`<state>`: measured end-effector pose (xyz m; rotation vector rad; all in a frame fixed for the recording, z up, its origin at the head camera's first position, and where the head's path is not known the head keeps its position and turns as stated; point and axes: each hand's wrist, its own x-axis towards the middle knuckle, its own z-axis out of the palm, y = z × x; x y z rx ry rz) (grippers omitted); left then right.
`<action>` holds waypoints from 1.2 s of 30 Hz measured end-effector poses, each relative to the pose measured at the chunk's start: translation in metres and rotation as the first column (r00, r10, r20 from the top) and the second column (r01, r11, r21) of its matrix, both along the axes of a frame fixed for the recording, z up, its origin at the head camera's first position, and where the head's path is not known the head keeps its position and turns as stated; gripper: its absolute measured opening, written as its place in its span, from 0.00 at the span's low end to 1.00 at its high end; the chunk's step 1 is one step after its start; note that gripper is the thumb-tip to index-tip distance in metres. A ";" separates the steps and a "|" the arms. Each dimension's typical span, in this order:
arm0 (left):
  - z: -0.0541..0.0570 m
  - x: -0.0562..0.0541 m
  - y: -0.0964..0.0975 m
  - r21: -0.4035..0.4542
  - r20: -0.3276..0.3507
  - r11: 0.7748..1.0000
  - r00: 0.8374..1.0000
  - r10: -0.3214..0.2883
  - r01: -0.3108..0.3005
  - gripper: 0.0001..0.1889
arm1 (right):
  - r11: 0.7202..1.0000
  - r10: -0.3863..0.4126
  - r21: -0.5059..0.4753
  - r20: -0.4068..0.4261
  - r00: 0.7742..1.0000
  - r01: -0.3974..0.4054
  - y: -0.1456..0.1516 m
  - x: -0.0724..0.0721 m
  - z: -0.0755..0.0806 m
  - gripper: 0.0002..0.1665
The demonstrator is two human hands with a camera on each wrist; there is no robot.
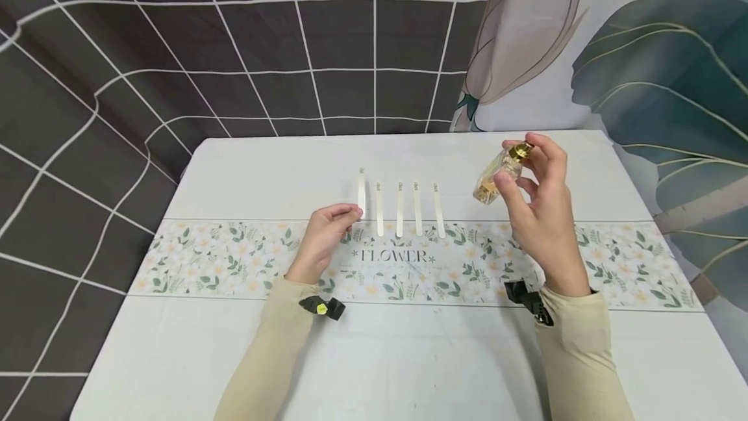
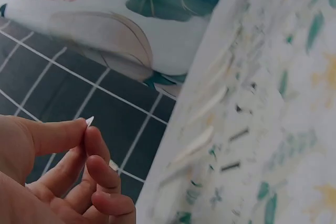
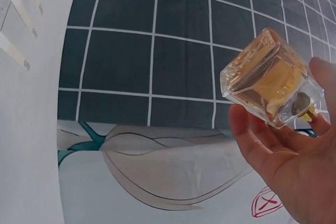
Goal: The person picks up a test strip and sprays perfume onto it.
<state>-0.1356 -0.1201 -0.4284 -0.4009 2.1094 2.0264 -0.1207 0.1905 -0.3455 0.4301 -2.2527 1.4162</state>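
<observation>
And here we have both hands busy over the white table: the left hand pinches the near end of a slim, pale, flat strip with small printing at its far end, thumb against fingertip, while the left wrist view catches just a white tip of it between them. Over on the other side, the right hand has a firm hold on a clear, angular glass bottle with amber contents and a shiny gold top, thumb on its side, a finger up at the gold. The bottle is tilted, base low and pointing left, held up above the table and well apart from the strip. Between the hands, four matching pale strips lie in a row, their near ends on the floral printed band, just above the word FLOWER. My read: this is the pairing stage, one strip picked out and the bottle at the ready, the two not yet together. The next move would seem to call for closing that gap, gold top turned toward the strip, pinch kept steady and the row left undisturbed. Whether that top is a cap or a sprayer, I can't tell from here.
</observation>
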 end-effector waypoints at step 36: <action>-0.033 -0.011 -0.006 -0.241 0.099 0.965 0.991 -0.086 0.108 0.07 | 0.998 0.039 0.051 0.021 0.999 -0.040 -0.002 -0.001 -0.002 0.38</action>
